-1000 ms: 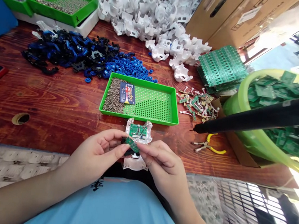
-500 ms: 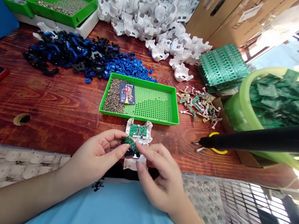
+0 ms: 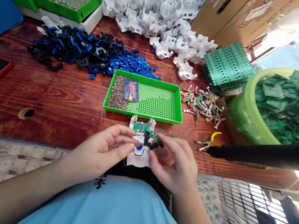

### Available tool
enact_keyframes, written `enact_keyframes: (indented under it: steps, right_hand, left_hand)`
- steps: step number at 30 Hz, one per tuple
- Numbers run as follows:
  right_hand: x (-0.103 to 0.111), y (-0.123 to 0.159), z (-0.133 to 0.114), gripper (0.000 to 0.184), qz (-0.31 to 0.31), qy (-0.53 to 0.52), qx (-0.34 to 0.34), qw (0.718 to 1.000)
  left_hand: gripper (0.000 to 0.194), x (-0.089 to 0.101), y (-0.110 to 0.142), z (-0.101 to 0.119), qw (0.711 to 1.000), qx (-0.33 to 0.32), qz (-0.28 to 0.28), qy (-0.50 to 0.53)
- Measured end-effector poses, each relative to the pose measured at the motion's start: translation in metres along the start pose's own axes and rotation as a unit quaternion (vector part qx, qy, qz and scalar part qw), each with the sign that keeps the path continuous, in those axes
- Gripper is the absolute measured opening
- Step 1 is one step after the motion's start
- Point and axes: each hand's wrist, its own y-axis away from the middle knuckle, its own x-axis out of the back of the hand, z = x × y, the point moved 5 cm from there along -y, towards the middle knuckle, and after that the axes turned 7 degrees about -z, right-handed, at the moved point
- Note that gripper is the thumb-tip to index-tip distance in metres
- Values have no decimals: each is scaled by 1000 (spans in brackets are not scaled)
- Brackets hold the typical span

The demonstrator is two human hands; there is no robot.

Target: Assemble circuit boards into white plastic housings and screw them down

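In my right hand [image 3: 177, 162] is a small green circuit board [image 3: 155, 137] with a black plastic part beneath it, somewhat blurred, held at the fingertips. My left hand [image 3: 109, 147] is just left of it, fingers a little apart, with nothing visible between them. Under both hands lies a white plastic shell [image 3: 138, 159] at the table's front edge. A larger green circuit board [image 3: 140, 126] sits in its far half, and a blue button [image 3: 139, 147] shows in the near half. My left fingertips overlap the shell's left side; whether they touch it I cannot tell.
Beyond the shell stands a green tray [image 3: 179, 106] with screws and a card. Blue rings [image 3: 132, 64], black and blue parts [image 3: 78, 47] and white shells [image 3: 151, 10] are heaped behind. Rightward are small wired boards [image 3: 205, 104], yellow-handled pliers [image 3: 214, 136], a tub [image 3: 251, 99] and a black bar [image 3: 267, 153].
The small board and black part have moved right with my right hand and tilted. My left hand has let go of them, uncovering the shell's blue button.
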Motion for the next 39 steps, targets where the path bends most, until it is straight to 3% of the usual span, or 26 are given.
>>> enact_keyframes:
  steps: [3, 5, 9, 14, 16, 27, 39]
  right_hand:
    - [6, -5, 19, 50, 55, 32, 0, 998]
    - [1, -8, 26, 48, 45, 35, 15, 998]
    - [-19, -10, 28, 43, -58, -8, 17, 998]
    - [-23, -1, 25, 43, -117, -131, -17, 984]
    - [-22, 4, 24, 45, -138, -156, -9, 978]
    - [-24, 17, 19, 40, -179, -202, 13, 963]
    - [-12, 18, -2, 38, -188, -101, 43, 976]
  left_hand:
    - [18, 18, 6, -6, 992, 16, 47, -115]
    - [25, 22, 8, -18, 990, 59, 35, -121]
    - [45, 14, 9, -34, 993, 120, 3, 0]
    - [40, -7, 1, -26, 986, 107, -73, 109]
    - [39, -10, -2, -24, 983, 113, -77, 124]
    - [34, -13, -20, -22, 986, 125, 13, 107]
    - [46, -8, -8, -31, 994, 90, 61, 31]
